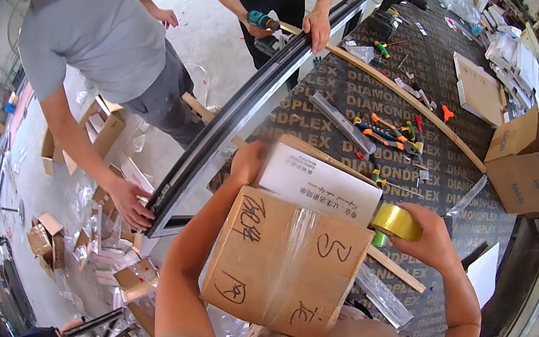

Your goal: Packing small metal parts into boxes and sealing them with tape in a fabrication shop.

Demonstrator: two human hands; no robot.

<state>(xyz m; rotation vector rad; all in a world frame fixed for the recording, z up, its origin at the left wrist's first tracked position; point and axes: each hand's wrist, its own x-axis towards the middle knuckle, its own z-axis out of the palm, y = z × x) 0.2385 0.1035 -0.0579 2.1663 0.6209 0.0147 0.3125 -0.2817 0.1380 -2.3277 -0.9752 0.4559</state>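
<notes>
A taped brown cardboard box (pixel 284 258) with handwritten black marks rests against my body. Directly beyond it lies a long white box (pixel 320 183), with a brown carton edge showing behind. My left hand (pixel 251 162) is curled at the white box's far left end; its fingertips are hidden and slightly blurred. In my right hand (pixel 428 235) is a roll of yellow tape (pixel 394 221), gripped beside the right end of the boxes. Something green (pixel 379 239) shows just below the roll.
Two people hold a long black frame profile (pixel 259 99) across the table (pixel 318 118); one holds a teal power drill (pixel 262 20). Pliers and screwdrivers (pixel 387 132), a wooden strip (pixel 414 100) and an open carton (pixel 521 164) are on the right. Cartons litter the floor at left.
</notes>
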